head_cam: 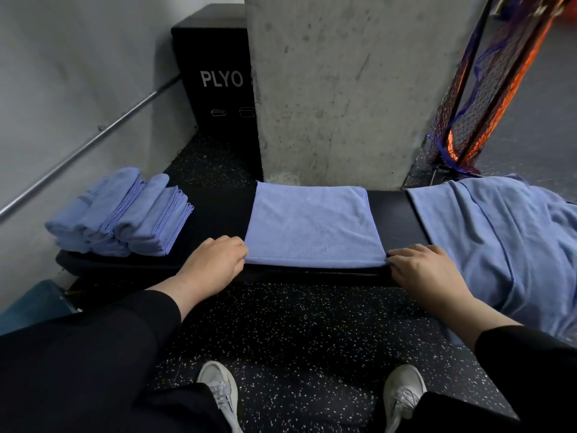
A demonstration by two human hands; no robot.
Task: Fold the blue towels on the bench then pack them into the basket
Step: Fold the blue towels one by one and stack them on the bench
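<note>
We pinched the towel's (313, 225) near corners, left hand (212, 264) and right hand (421, 270), aiming to fold evenly, edges aligned.

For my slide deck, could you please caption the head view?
Both hands, left hand and right hand, pinch the near corners of a half-folded blue towel on the bench, beside folded towels.

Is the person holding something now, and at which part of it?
Yes. The left hand and right hand each pinch a near corner of the half-folded blue towel lying flat on the bench.
</note>
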